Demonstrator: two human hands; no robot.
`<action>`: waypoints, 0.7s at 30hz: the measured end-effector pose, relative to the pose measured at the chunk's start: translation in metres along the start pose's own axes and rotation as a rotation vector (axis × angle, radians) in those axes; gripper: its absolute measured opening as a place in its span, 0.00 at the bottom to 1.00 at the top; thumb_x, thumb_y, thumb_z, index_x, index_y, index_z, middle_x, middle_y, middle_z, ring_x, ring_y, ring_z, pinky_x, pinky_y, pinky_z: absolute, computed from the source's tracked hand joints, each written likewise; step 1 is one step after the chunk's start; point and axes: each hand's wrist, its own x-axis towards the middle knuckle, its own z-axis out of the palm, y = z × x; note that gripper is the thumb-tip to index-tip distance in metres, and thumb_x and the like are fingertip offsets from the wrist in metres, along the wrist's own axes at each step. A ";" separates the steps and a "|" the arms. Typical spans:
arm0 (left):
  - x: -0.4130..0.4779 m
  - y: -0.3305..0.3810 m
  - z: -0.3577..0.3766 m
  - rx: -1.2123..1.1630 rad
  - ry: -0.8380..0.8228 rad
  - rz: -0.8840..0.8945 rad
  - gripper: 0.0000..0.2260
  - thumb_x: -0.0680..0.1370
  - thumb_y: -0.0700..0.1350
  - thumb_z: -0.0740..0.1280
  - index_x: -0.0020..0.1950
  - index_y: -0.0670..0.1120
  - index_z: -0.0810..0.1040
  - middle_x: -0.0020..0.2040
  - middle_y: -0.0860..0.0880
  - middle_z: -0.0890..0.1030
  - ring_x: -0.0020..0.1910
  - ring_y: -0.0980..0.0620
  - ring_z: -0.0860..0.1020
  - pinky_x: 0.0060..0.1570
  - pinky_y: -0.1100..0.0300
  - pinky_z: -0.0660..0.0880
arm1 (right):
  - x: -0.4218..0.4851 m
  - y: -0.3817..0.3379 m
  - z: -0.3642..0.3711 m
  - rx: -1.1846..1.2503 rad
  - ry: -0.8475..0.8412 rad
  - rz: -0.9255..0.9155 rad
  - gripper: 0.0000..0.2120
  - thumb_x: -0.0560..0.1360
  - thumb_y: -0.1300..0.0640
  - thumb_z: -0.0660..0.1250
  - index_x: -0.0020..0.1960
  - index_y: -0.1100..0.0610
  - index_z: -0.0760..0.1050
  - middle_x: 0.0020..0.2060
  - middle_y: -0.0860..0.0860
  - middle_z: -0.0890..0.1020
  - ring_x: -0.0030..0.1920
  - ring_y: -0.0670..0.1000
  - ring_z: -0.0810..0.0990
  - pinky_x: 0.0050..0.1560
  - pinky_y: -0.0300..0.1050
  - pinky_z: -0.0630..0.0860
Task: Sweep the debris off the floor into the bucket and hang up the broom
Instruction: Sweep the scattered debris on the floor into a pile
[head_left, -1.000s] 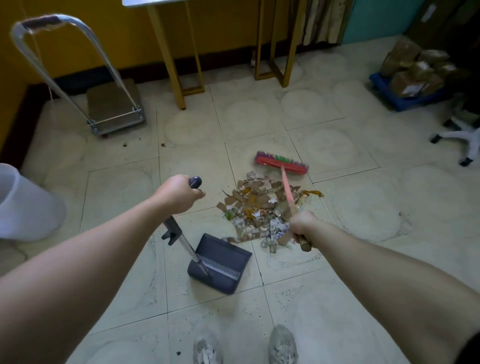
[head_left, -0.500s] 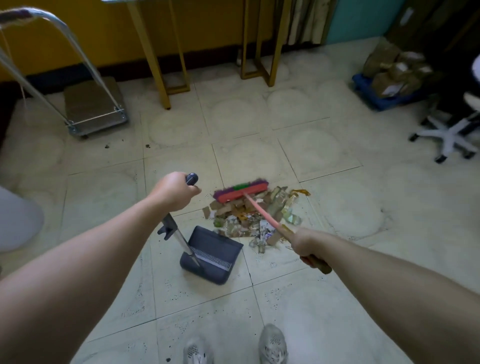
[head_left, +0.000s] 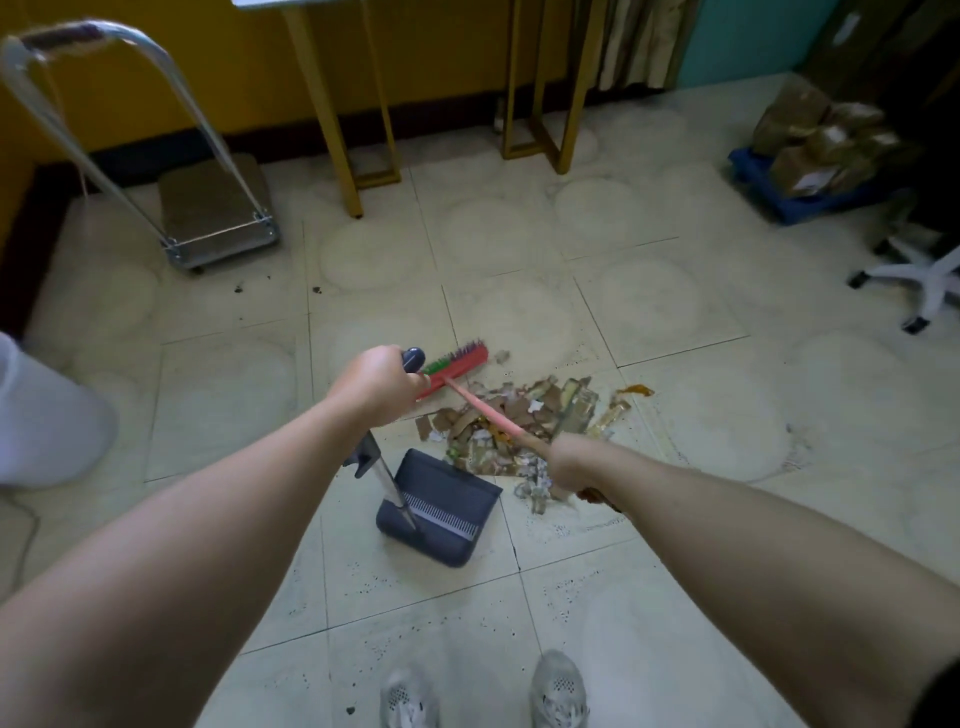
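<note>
Grips the top of the dustpan (head_left: 441, 512) handle in the left hand (head_left: 374, 387), fingers curled round it, and clamps the broom (head_left: 460, 366) stick in the right hand (head_left: 571, 462). Holds the red broom head beyond the far left rim of the debris (head_left: 524, 415) heaped in the middle of the floor (head_left: 675, 312); cannot tell whether the bristles touch down. Sets the pan's mouth against the heap's near side. Risks, judging from this, catching only the left part of the pile and leaving the right-hand scraps behind, or shoving pieces past the lip should the pan slide or tilt. Faces a carry afterwards to the white bucket (head_left: 47, 415) at the floor's left edge, with spills likely from an overfilled pan.
</note>
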 end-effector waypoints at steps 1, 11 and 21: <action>-0.001 0.000 0.001 0.008 0.001 -0.001 0.09 0.80 0.49 0.63 0.48 0.44 0.71 0.36 0.49 0.72 0.32 0.53 0.69 0.29 0.59 0.64 | -0.001 0.000 0.003 -0.033 0.009 0.001 0.22 0.79 0.65 0.57 0.72 0.61 0.61 0.38 0.55 0.71 0.31 0.49 0.71 0.31 0.39 0.71; -0.013 -0.011 0.000 -0.030 -0.008 0.007 0.11 0.79 0.50 0.63 0.50 0.42 0.73 0.37 0.48 0.74 0.32 0.52 0.71 0.30 0.59 0.65 | -0.055 0.065 0.013 -0.212 -0.019 0.106 0.22 0.78 0.67 0.54 0.71 0.61 0.62 0.44 0.59 0.77 0.30 0.51 0.72 0.26 0.42 0.70; -0.021 0.002 0.008 -0.050 -0.045 0.044 0.09 0.80 0.47 0.62 0.44 0.44 0.70 0.35 0.48 0.70 0.30 0.52 0.68 0.29 0.60 0.63 | -0.069 0.090 0.001 0.172 0.048 0.078 0.14 0.80 0.59 0.51 0.58 0.64 0.71 0.32 0.56 0.73 0.22 0.51 0.67 0.23 0.39 0.65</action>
